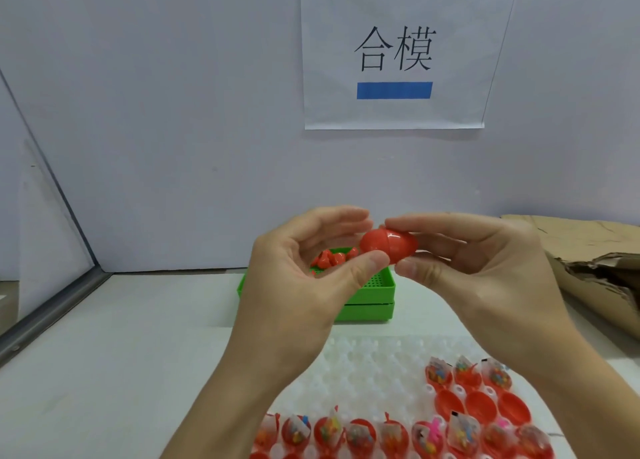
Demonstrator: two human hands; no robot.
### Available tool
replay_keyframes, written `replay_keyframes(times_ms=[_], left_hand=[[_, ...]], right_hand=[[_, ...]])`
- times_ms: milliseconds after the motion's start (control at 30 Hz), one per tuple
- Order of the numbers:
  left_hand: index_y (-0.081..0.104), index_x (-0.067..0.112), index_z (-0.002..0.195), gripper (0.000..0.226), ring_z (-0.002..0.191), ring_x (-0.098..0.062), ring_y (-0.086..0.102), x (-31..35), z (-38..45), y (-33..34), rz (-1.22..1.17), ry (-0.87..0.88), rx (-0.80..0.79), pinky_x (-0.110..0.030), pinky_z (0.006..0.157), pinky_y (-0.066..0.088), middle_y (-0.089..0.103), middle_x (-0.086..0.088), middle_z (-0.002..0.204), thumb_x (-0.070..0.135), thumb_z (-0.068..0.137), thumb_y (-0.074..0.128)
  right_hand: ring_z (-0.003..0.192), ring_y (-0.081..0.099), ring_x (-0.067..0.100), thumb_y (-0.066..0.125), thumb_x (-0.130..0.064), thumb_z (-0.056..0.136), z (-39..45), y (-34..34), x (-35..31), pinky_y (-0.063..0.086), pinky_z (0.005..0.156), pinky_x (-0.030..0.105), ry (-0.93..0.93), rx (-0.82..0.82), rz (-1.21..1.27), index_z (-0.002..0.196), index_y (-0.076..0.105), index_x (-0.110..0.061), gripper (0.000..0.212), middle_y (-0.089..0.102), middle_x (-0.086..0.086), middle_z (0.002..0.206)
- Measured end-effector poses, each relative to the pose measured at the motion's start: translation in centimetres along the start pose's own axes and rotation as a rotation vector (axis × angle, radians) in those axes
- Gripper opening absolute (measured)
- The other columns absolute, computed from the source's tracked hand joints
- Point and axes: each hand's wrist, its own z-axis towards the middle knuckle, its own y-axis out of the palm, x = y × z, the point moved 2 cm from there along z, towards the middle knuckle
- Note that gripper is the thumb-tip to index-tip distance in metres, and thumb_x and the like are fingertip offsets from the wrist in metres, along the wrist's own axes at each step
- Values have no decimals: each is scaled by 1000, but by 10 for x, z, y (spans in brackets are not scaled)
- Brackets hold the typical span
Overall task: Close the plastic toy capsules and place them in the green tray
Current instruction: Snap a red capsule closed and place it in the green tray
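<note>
Open red plastic capsule halves point(398, 434) holding small bagged toys are sitting in a clear bubbled plastic holder point(363, 368), nearest the camera. Beyond that holder, both hands are pinching a closed red egg-shaped plastic capsule point(388, 244), right hand point(485, 271) and left hand point(304, 278) each curling fingers and thumb around one end, above the green perforated plastic tray point(375, 296) containing red closed capsules point(332, 258).

head view | forward-down, close over table point(138, 320) | faces wall point(173, 112)
</note>
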Motion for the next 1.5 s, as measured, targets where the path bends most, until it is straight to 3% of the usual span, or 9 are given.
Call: replay_keyframes(times_ms=[133, 233, 400, 567, 933, 1167, 1267, 1367, 1500], left_hand=[[77, 30, 93, 28, 82, -8, 74, 2, 0, -2, 45, -5, -13, -23, 79, 58, 78, 10, 84, 27, 66, 78], [78, 32, 88, 26, 76, -5, 73, 5, -1, -3, 59, 24, 34, -15, 72, 56, 77, 12, 79, 22, 63, 79], [79, 27, 87, 39, 76, 1, 69, 4, 0, 1, 146, 81, 58, -8, 69, 49, 75, 15, 81, -8, 70, 78], [80, 19, 86, 42, 65, 1, 67, 4, -3, 7, 212, 133, 96, -5, 61, 47, 71, 4, 74, -20, 76, 68], [80, 9, 88, 24, 62, -6, 69, -1, -5, 13, 298, 234, 106, -14, 62, 54, 68, 6, 74, -10, 85, 65], [80, 17, 96, 28, 71, -4, 67, -8, -5, 15, 390, 245, 122, -10, 65, 51, 67, 9, 76, -2, 79, 68], [78, 25, 98, 30, 78, -7, 67, -13, -4, 12, 269, 141, 87, -17, 71, 55, 70, 10, 80, 0, 81, 75], [77, 27, 99, 27, 88, -10, 70, -12, -3, 11, 134, 55, 32, -20, 76, 57, 74, 7, 89, 6, 82, 76], [75, 28, 101, 26, 88, -5, 71, -10, 3, 10, 72, -18, -1, -15, 76, 55, 77, 9, 89, 9, 82, 76]], right_hand=[[87, 76, 13, 74, -10, 65, 0, 0, -3, 59, 76, 19, -15, -22, 44, 93, 76, -21, 31, 79, -5, 90], [88, 75, 9, 75, -14, 64, 0, -1, -5, 58, 77, 18, -32, -7, -4, 94, 75, -24, 32, 78, -11, 91], [77, 75, 4, 77, -5, 66, 0, 1, -4, 57, 73, 14, -87, 30, -92, 87, 75, -26, 30, 76, -19, 82], [76, 74, 1, 80, 7, 69, -1, 0, 0, 57, 74, 13, -109, 57, -234, 82, 76, -41, 50, 75, -23, 78], [78, 73, -1, 77, 11, 75, -5, 0, 6, 58, 76, 17, -125, 76, -340, 92, 71, -48, 61, 74, -27, 81], [78, 70, -10, 79, 9, 74, -1, 0, 8, 51, 73, 4, -123, 67, -406, 95, 64, -56, 70, 68, -38, 79], [82, 71, -6, 79, 6, 74, 1, -3, 11, 52, 76, 7, -91, 15, -353, 89, 74, -48, 57, 71, -33, 83], [88, 74, 4, 77, -10, 72, 2, -5, 14, 56, 80, 15, 4, -10, -128, 100, 73, -30, 34, 77, -17, 92], [89, 75, 11, 76, -27, 68, 2, -5, 17, 57, 78, 19, 101, -6, -54, 105, 71, -24, 37, 78, -7, 94]])
